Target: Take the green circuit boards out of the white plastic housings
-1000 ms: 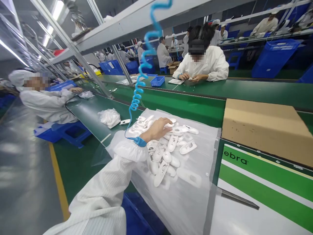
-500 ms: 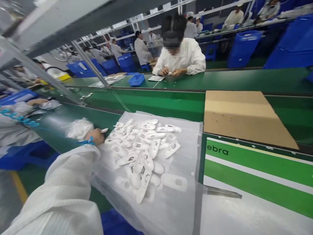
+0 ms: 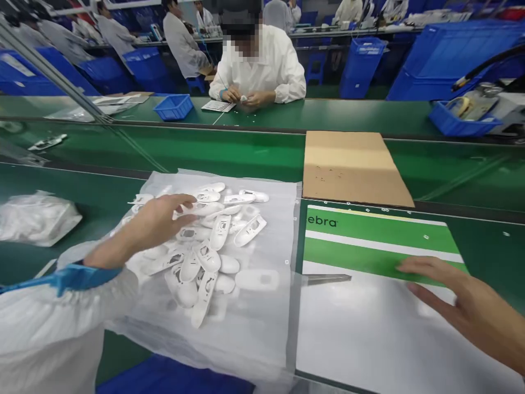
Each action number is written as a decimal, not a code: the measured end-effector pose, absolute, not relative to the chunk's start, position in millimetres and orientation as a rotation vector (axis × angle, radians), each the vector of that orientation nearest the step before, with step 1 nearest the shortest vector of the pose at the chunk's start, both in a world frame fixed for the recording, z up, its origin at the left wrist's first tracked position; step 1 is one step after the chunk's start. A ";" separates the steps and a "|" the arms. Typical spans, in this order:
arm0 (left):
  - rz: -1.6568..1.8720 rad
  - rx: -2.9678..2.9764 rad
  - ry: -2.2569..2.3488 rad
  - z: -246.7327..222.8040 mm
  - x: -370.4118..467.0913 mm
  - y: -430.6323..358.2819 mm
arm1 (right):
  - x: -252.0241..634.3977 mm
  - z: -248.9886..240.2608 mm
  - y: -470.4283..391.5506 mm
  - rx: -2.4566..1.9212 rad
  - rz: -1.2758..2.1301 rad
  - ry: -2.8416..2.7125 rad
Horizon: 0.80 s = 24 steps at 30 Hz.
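Observation:
Several white plastic shells [image 3: 220, 232] lie heaped on a translucent sheet [image 3: 262, 328]. Over the upper left of the heap is my left hand [image 3: 153, 221], a blue band at its wrist. Its thumb and fingers are apart, with nothing seen between them; whether the fingertips touch a shell cannot be told. My right hand [image 3: 463, 301] hovers over the green and white board [image 3: 369, 323] at the right, fingers spread and holding nothing. Metal tweezers [image 3: 329, 279] rest at the left part of that board.
A cardboard sheet [image 3: 355, 169] lies beyond the board. At the left is a crumpled plastic bag [image 3: 39, 218]. Across the bench a person [image 3: 262, 65] in white works with both hands, near a blue tray [image 3: 173, 106]. Another blue tray [image 3: 463, 120] stands at the far right.
My left hand has moved from beside the bag to over the shells, and a white piece at its fingers no longer shows there. My right hand has come into view. The view has shifted right.

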State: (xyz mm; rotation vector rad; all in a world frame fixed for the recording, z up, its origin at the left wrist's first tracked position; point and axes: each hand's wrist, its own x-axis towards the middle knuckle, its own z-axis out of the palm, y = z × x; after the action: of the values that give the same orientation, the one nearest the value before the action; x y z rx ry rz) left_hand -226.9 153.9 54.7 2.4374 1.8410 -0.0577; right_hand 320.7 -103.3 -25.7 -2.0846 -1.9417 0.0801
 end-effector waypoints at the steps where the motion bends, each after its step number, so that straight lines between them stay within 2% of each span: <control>1: -0.007 2.496 1.804 54.1 -211.2 143.8 | 317.3 -33.2 -98.2 -2.093 0.093 -1.976; 4: 0.219 2.590 1.705 52.7 -169.2 113.5 | 304.8 -60.4 -85.8 -2.134 -0.111 -1.865; 7: 0.345 2.519 1.542 52.0 -124.2 83.3 | 293.8 -82.1 -77.0 -2.123 -0.146 -1.790; 15: 0.325 2.424 1.027 16.3 18.4 39.5 | 285.2 -84.3 -61.7 -2.013 -0.049 -1.726; 19: 0.405 2.393 1.092 -17.8 65.0 44.6 | 293.6 -70.4 -74.5 -1.952 0.211 -1.713; 24: 0.558 2.366 1.287 -48.7 83.9 43.7 | 314.2 -25.5 -87.5 -1.783 0.881 -1.490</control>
State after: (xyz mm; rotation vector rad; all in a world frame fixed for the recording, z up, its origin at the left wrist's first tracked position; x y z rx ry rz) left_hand 83.9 43.7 -48.7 2.3662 1.2873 0.5579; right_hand 314.2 -87.5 -25.5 -1.7828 -1.4902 0.8812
